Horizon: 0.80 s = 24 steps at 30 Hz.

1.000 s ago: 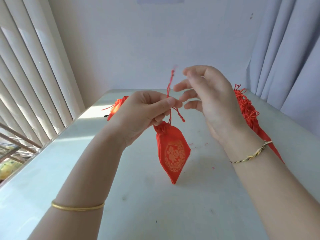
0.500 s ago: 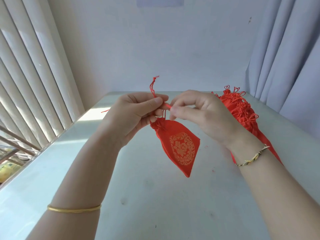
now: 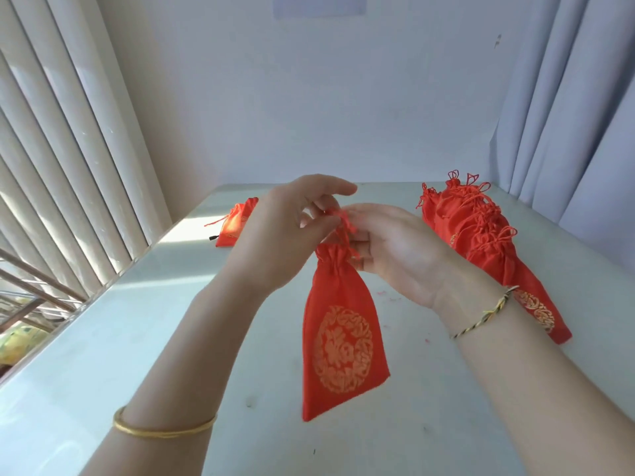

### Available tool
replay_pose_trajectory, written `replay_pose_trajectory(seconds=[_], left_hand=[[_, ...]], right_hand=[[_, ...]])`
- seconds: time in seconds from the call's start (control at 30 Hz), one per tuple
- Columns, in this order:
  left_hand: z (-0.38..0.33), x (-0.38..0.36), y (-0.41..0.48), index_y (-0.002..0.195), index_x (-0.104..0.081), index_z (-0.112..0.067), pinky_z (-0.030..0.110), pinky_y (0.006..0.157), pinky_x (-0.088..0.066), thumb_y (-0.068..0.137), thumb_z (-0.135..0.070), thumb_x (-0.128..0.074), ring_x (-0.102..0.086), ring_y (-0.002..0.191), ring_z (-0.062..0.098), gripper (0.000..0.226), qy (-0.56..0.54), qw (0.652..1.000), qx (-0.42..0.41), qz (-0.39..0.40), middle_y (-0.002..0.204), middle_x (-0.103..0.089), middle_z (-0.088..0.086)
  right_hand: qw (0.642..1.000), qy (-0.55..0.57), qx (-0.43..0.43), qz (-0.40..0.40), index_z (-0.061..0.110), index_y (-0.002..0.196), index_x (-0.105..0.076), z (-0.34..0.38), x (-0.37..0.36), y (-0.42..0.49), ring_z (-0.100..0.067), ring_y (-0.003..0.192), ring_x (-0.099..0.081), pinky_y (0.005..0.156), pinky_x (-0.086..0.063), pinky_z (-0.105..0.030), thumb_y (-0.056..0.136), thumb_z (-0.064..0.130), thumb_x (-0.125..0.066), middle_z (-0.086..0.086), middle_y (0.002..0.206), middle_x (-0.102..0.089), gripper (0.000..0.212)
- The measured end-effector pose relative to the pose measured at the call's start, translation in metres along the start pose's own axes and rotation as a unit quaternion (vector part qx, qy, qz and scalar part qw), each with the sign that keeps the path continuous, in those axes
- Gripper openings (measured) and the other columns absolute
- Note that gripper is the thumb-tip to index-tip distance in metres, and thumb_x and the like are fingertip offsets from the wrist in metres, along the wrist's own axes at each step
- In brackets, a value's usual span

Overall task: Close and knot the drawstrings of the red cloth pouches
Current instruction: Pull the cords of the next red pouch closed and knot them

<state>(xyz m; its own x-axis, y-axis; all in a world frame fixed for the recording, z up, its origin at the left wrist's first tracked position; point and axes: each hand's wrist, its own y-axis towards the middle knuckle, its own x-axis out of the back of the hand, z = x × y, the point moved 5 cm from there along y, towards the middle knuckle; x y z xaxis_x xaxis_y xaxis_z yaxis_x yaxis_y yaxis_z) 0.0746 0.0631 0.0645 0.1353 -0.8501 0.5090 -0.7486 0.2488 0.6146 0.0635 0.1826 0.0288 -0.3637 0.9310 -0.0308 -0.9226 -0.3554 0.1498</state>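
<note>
Red pouch [image 3: 338,293] hangs by drawstring [image 3: 344,229] from left hand [image 3: 285,231], seemingly touching right hand [image 3: 398,255].

No words, numbers or brand marks can be read.
The red cloth pouch [image 3: 343,297] hanging in the middle carries a round gold medallion [image 3: 343,348] of curling, floral-looking strokes; whether a character sits at its centre cannot be told. A similar gold medallion [image 3: 538,310] shows in part on the pile of red cloth pouches [image 3: 481,231] at the right of the bench [image 3: 137,338], equally unreadable. The pale paper sheet [image 3: 319,5] on the far wall [image 3: 309,97] looks blank.
</note>
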Motion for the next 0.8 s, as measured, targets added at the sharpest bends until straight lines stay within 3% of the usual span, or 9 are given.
replay_pose_trajectory(seconds=[0.1, 0.23, 0.4, 0.5, 0.57, 0.6, 0.67, 0.73, 0.8], left_hand=[[-0.004, 0.000, -0.001, 0.097, -0.059, -0.044, 0.018, 0.067, -0.043, 0.079, 0.003, -0.061, -0.054, 0.071, 0.004, 0.050, 0.025, 0.998, -0.037, -0.045, 0.078, -0.063, -0.017], [-0.005, 0.001, -0.003, 0.100, -0.062, -0.036, 0.023, 0.066, -0.047, 0.078, 0.001, -0.061, -0.057, 0.071, 0.006, 0.043, 0.002, 0.996, -0.047, -0.072, 0.082, -0.069, -0.013], [0.002, 0.003, -0.003, 0.091, -0.069, -0.030, 0.041, 0.073, -0.055, 0.083, -0.008, -0.066, -0.067, 0.080, 0.011, 0.023, -0.022, 0.995, -0.001, -0.096, 0.086, -0.072, -0.012], [0.011, 0.008, -0.003, 0.094, -0.072, -0.022, 0.042, 0.078, -0.056, 0.087, -0.014, -0.063, -0.068, 0.081, 0.007, 0.014, -0.015, 0.995, 0.034, -0.090, 0.086, -0.073, -0.008], [0.017, 0.012, -0.001, 0.092, -0.072, -0.018, 0.039, 0.078, -0.055, 0.091, -0.018, -0.058, -0.066, 0.079, 0.009, 0.014, 0.023, 0.996, 0.055, -0.067, 0.081, -0.071, -0.005], [0.020, 0.014, -0.001, 0.086, -0.071, -0.018, 0.031, 0.077, -0.053, 0.093, -0.021, -0.055, -0.064, 0.077, 0.007, 0.018, 0.045, 0.995, 0.069, -0.058, 0.077, -0.069, -0.004], [0.027, 0.022, -0.003, 0.069, -0.063, -0.017, 0.010, 0.060, -0.042, 0.096, -0.023, -0.048, -0.056, 0.062, -0.008, 0.031, 0.082, 0.988, 0.110, -0.075, 0.069, -0.063, -0.011], [0.037, 0.026, -0.004, 0.058, -0.056, -0.014, 0.008, 0.053, -0.036, 0.097, -0.020, -0.045, -0.051, 0.052, -0.008, 0.041, 0.019, 0.980, 0.165, -0.111, 0.067, -0.062, -0.009], [0.042, 0.019, -0.005, 0.051, -0.057, -0.018, 0.018, 0.063, -0.044, 0.099, -0.018, -0.042, -0.058, 0.063, 0.001, 0.050, -0.164, 0.961, 0.196, -0.104, 0.075, -0.068, 0.000]], right_hand=[[0.999, 0.022, -0.015, 0.031, 0.008, 0.096, -0.063, 0.000, -0.001, -0.002, -0.014, 0.073, -0.061, 0.066, -0.046, -0.023, 0.094, 0.016, -0.044, -0.002, 0.077, -0.067, 0.020], [0.999, 0.044, -0.014, 0.024, 0.014, 0.073, -0.063, 0.001, -0.002, -0.003, -0.005, 0.061, -0.062, 0.060, -0.046, -0.020, 0.090, 0.011, -0.050, 0.004, 0.067, -0.066, 0.021], [0.991, 0.118, -0.044, -0.046, 0.013, 0.073, -0.057, -0.006, 0.010, 0.004, -0.018, 0.069, -0.060, 0.066, -0.044, -0.030, 0.092, 0.015, -0.041, -0.004, 0.075, -0.067, 0.025], [0.990, 0.108, -0.045, -0.076, 0.014, 0.069, -0.054, -0.008, 0.019, 0.004, -0.019, 0.068, -0.062, 0.063, -0.047, -0.029, 0.095, 0.020, -0.042, -0.005, 0.076, -0.067, 0.030], [0.987, 0.111, -0.048, -0.102, 0.014, 0.067, -0.052, -0.009, 0.025, 0.003, -0.018, 0.065, -0.064, 0.060, -0.048, -0.027, 0.096, 0.020, -0.043, -0.004, 0.072, -0.067, 0.031], [0.984, 0.121, -0.057, -0.121, 0.014, 0.066, -0.051, -0.011, 0.029, 0.003, -0.017, 0.063, -0.065, 0.060, -0.049, -0.026, 0.096, 0.019, -0.043, -0.003, 0.069, -0.067, 0.032], [0.969, 0.147, -0.086, -0.181, 0.013, 0.063, -0.047, -0.019, 0.042, 0.001, -0.015, 0.058, -0.066, 0.059, -0.049, -0.026, 0.095, 0.014, -0.042, -0.003, 0.066, -0.065, 0.033], [0.956, 0.131, -0.118, -0.236, 0.011, 0.062, -0.045, -0.030, 0.052, -0.001, -0.011, 0.051, -0.065, 0.051, -0.048, -0.021, 0.094, 0.009, -0.042, -0.004, 0.068, -0.061, 0.032], [0.953, 0.092, -0.145, -0.248, 0.011, 0.063, -0.044, -0.042, 0.051, -0.001, -0.009, 0.045, -0.063, 0.045, -0.044, -0.018, 0.093, 0.007, -0.042, -0.004, 0.069, -0.059, 0.030]])
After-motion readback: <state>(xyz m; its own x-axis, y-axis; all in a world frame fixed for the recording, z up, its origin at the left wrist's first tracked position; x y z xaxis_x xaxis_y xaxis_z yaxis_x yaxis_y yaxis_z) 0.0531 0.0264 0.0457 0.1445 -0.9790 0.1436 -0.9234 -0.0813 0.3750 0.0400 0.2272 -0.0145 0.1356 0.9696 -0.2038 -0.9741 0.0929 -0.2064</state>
